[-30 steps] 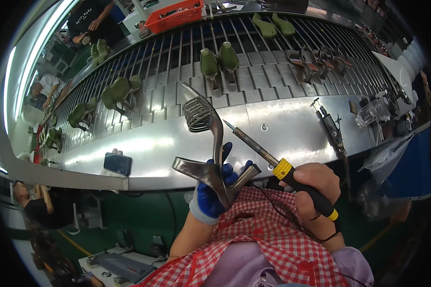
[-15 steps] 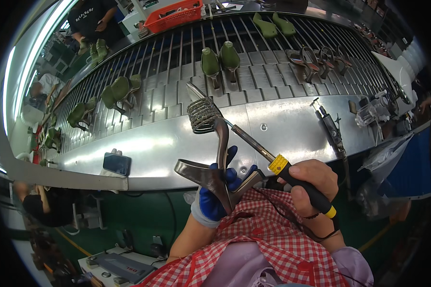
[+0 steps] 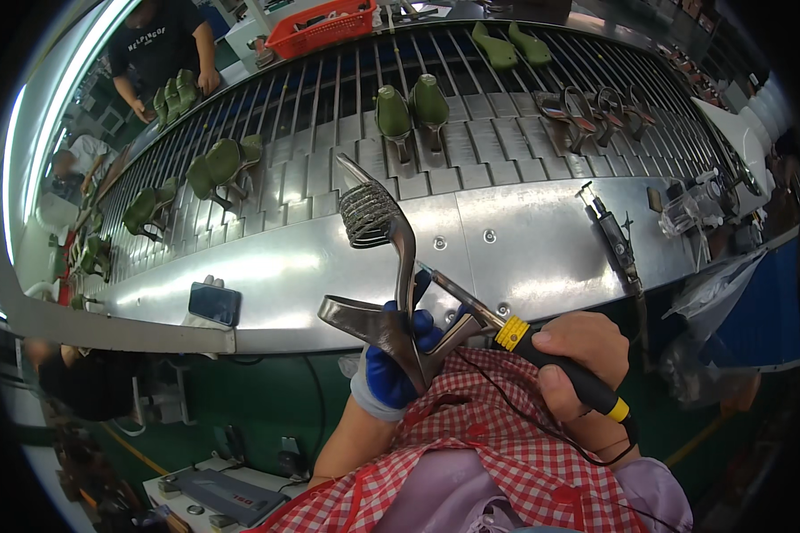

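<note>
- High-heeled sandal, in a metallic grey colour with a woven strap at the toe, is being held above the edge of the steel tabletop, just in front of the person's chest.
- Left hand, wearing a blue glove, is gripping the sandal at its heel part, with the fingers closed around it.
- Right hand is holding a heating tool with a black and yellow handle; its fingers are wrapped tightly on the handle, and the metal tip is touching the sandal near the heel.
- Judging from this, the work on this sandal is in the middle: the tool is applied, and the sandal is not yet put down.
- Green shoe lasts are lying on the slatted conveyor behind, well apart from the hands.
- A dark phone is lying on the tabletop to the left.
</note>
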### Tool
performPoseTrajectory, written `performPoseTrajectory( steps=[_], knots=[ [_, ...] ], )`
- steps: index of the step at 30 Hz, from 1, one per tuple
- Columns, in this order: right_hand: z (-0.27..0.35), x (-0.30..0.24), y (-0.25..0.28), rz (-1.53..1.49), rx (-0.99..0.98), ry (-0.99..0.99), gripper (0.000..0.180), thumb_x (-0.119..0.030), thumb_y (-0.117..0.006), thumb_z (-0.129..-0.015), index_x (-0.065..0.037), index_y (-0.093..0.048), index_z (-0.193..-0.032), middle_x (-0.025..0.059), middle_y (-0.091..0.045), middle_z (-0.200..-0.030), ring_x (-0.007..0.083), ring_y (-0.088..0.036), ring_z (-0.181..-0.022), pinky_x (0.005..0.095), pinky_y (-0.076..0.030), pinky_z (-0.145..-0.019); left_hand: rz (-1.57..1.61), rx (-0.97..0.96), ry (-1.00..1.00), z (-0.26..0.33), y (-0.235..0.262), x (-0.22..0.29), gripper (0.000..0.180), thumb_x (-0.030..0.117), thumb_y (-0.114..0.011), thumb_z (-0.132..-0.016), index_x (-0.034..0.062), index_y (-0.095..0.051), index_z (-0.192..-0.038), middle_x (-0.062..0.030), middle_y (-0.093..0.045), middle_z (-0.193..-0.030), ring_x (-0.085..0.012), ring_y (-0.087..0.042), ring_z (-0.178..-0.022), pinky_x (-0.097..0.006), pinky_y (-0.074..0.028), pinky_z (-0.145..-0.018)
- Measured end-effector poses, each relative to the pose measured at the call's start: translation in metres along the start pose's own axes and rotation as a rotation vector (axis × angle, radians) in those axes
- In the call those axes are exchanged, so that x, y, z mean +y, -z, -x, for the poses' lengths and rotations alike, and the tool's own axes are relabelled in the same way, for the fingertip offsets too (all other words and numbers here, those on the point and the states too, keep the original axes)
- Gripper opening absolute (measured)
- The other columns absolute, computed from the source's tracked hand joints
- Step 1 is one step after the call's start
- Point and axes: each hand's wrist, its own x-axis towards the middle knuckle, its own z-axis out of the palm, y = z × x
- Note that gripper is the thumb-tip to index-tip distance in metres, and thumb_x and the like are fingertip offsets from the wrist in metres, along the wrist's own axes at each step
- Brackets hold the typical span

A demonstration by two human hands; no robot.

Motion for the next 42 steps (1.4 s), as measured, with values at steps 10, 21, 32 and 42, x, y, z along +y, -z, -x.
performPoseTrajectory(
  steps=[10,21,32,42],
  knots=[
    [-0.006,-0.003,-0.011,0.022,0.086,-0.018,0.028,-0.015,-0.066,-0.07,-0.002,-0.065,-0.095,0.0088,-0.065,-0.071,0.0231,-0.065,-0.059,0.0303,-0.052,-0.054,-0.098,0.048,-0.011,0.004,-0.006,-0.001,0.064,0.036,-0.054,-0.095,0.0125,-0.026,-0.147,-0.0023,-0.062,-0.086,-0.0158,-0.053,-0.073,-0.034,-0.045,-0.079],
    [-0.012,-0.013,-0.013,0.083,-0.002,0.041,0.028,-0.011,-0.067,-0.065,-0.002,-0.066,-0.091,0.0082,-0.065,-0.07,0.0218,-0.064,-0.056,0.0306,-0.052,-0.054,-0.113,-0.147,-0.061,0.0,0.007,0.012,0.056,0.027,-0.049,-0.098,0.0071,-0.027,-0.145,-0.0108,-0.065,-0.108,-0.0218,-0.064,-0.102,-0.041,-0.053,-0.092],
    [-0.008,-0.022,-0.01,-0.207,-0.231,0.05,0.025,-0.011,-0.067,-0.062,-0.002,-0.067,-0.086,0.0071,-0.063,-0.062,0.0218,-0.062,-0.051,0.0297,-0.05,-0.048,-0.269,-0.022,-0.244,0.004,0.007,0.036,0.058,0.029,-0.054,-0.095,0.005,-0.032,-0.143,-0.005,-0.065,-0.095,-0.0145,-0.064,-0.09,-0.035,-0.055,-0.083],
    [0.032,0.069,-0.037,0.297,-0.305,-0.242,0.03,-0.009,-0.067,-0.078,-0.017,-0.064,-0.107,0.0047,-0.059,-0.081,0.0243,-0.062,-0.07,0.0331,-0.049,-0.059,-0.384,0.154,-0.343,0.005,-0.008,0.05,0.056,0.021,-0.054,-0.093,0.0051,-0.032,-0.143,-0.009,-0.064,-0.1,-0.0212,-0.064,-0.085,-0.048,-0.041,-0.102]
  ],
)
